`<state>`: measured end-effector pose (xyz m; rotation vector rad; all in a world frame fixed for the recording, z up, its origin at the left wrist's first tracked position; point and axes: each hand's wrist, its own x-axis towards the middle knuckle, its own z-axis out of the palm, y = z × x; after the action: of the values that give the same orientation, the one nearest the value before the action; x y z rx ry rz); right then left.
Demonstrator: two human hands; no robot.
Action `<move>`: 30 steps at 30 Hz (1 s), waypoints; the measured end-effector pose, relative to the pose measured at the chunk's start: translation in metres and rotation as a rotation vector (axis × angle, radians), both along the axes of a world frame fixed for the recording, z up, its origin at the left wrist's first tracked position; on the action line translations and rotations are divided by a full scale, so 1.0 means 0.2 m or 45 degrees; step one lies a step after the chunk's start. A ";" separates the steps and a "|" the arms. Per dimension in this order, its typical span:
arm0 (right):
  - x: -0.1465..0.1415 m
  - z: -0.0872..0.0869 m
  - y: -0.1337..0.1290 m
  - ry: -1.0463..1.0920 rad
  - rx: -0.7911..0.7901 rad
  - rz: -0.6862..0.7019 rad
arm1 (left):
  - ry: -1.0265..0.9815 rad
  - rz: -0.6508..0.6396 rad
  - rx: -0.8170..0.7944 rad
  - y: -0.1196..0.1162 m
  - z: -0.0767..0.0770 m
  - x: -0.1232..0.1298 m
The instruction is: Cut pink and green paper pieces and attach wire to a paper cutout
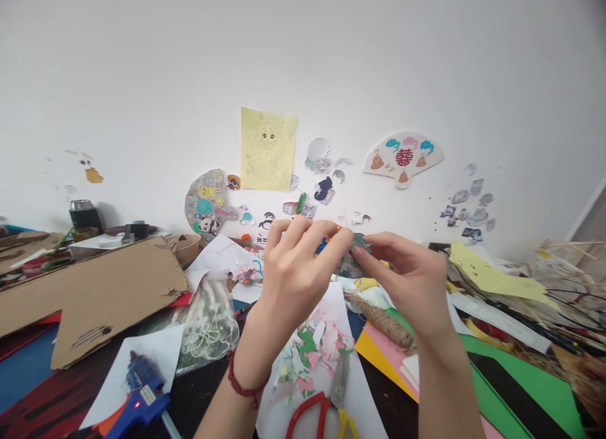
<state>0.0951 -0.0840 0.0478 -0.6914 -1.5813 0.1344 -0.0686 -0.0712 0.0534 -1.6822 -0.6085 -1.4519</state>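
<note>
Both hands are raised in front of the wall, above the table. My left hand has its fingers bent, with the tips turned away and partly hidden; its thumb and forefinger side meets a small grey-green paper piece. My right hand pinches that same piece between thumb and forefinger from the right. Below them a white sheet carries many pink and green paper scraps. Scissors with red and yellow handles lie open on the sheet, blades pointing away.
A blue glue gun with a red light lies on white paper at lower left. Cardboard covers the left side. Twine, green sheets and sticks are at right. Cutouts and a paper fan hang on the wall.
</note>
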 end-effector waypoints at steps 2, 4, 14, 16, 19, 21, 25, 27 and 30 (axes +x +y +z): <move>0.00 0.00 0.00 0.004 -0.011 0.031 | -0.007 0.005 0.005 0.00 0.00 0.00; 0.00 0.00 0.00 0.022 -0.031 0.053 | -0.010 0.009 0.007 0.00 0.00 0.00; -0.01 0.00 0.01 0.131 -0.190 0.109 | 0.002 0.006 0.004 0.00 0.00 0.00; -0.02 0.00 0.01 0.127 -0.239 0.147 | 0.009 -0.001 0.004 0.00 0.00 -0.01; -0.03 0.01 0.00 0.075 -0.277 0.214 | 0.015 -0.010 -0.001 0.01 -0.01 -0.01; -0.04 0.02 0.00 0.036 -0.253 0.182 | 0.018 -0.006 -0.003 0.01 -0.01 -0.01; -0.05 0.02 -0.02 -0.001 -0.180 0.052 | 0.023 -0.012 0.010 0.01 -0.01 -0.01; -0.06 0.02 -0.02 -0.015 -0.168 0.011 | 0.018 -0.029 0.021 0.00 -0.01 -0.01; -0.06 0.02 -0.03 -0.023 -0.126 -0.024 | 0.013 -0.041 0.034 0.00 0.00 -0.01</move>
<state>0.0834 -0.0895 0.0520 -0.7861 -1.5931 0.1936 -0.0712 -0.0715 0.0528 -1.6847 -0.5568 -1.4668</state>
